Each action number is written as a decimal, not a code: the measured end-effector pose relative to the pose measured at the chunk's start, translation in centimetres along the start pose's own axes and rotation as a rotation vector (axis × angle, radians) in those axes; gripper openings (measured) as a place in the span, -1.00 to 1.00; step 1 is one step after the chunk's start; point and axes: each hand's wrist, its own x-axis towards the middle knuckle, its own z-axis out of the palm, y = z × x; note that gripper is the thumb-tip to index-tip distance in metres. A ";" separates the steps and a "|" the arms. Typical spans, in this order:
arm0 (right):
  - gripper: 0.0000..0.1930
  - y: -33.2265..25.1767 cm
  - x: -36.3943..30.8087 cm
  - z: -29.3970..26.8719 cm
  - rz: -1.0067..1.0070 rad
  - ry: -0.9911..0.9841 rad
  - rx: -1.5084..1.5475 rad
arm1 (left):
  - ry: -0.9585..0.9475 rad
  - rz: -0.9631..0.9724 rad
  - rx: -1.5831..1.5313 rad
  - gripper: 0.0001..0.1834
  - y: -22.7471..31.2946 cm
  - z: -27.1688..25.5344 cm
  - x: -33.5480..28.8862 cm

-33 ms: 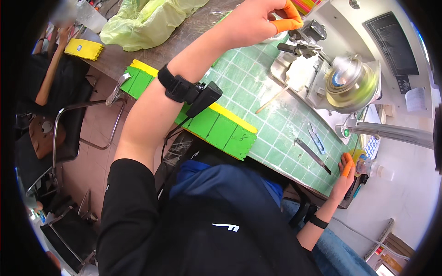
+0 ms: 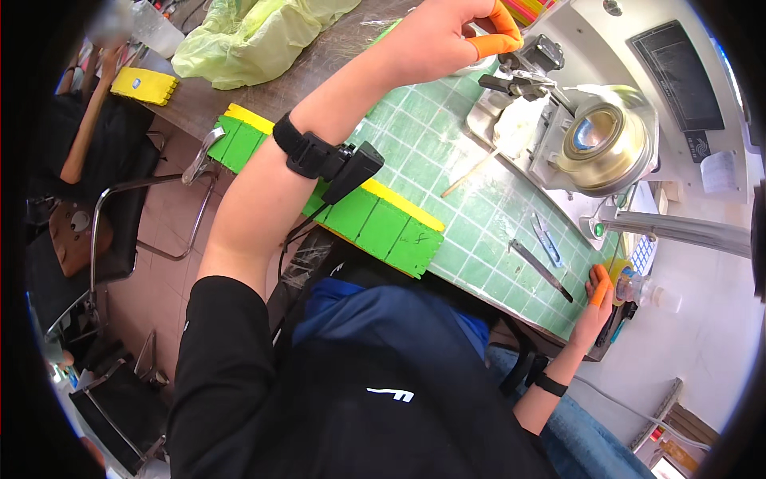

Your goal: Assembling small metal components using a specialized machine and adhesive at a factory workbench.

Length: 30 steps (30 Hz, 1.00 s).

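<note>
My left hand (image 2: pixel 427 46) is stretched over the far side of the green tabletop, with orange covers on its fingertips. Thumb and forefinger meet in a pinch; anything between them is too small to make out. Right beside those fingertips is a black and metal clamp-like fixture (image 2: pixel 523 80). Behind it stands a round brass-coloured metal drum (image 2: pixel 592 144) on a white machine. At the table's right edge my right hand (image 2: pixel 592 315) lies with its fingers stretched out, also orange-tipped. It is nearest a clear bottle with a yellow part (image 2: pixel 629 286), and appears to hold nothing.
Tweezers (image 2: pixel 546 239) and a dark slim tool (image 2: pixel 541 271) lie on the green tiled mat (image 2: pixel 479 271). A wooden stick (image 2: pixel 471 176) leans by a metal tray. Green-yellow blocks (image 2: pixel 375 223) line the near edge. A pale green plastic bag (image 2: pixel 247 48) and another person's arm (image 2: pixel 84 128) are at left.
The round metal drum, smeared and blurred before, now looks sharp. Both hands have hardly moved.
</note>
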 end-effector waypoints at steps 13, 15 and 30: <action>-0.71 1.0 -0.8 1.9 -0.121 0.178 0.043 | 0.083 0.013 -0.343 -0.85 -3.6 0.7 -0.5; -0.71 1.0 -0.7 2.0 -0.116 0.178 0.048 | 0.079 -0.006 -0.366 -0.83 -4.1 0.7 -0.7; -0.73 1.6 -0.1 1.3 -0.220 0.171 -0.199 | 0.051 0.006 -0.534 -0.88 -4.3 0.9 -1.0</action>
